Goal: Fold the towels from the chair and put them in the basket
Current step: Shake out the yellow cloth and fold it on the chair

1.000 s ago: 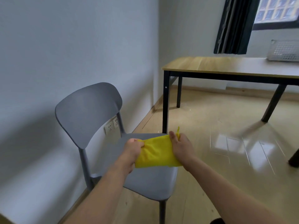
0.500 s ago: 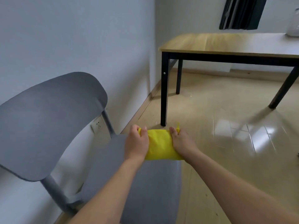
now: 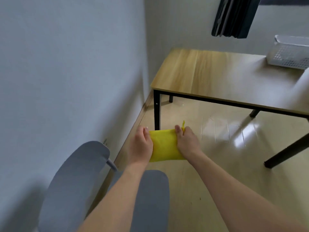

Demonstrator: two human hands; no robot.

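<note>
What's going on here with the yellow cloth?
A person holds a folded yellow towel between both hands, the left hand gripping one end and the right hand the other. It is up in the air past the grey chair. The white basket sits on the wooden table, with no towel showing in it.

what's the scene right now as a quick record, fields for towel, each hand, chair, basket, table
towel: yellow towel, folded small, held in the air between both hands
left hand: left hand grips the towel's left edge
right hand: right hand grips the towel's right edge
chair: grey chair by the wall, below the arms; no towel on the visible part of its seat
basket: white basket on the table's far right
table: wooden table with black legs
</note>
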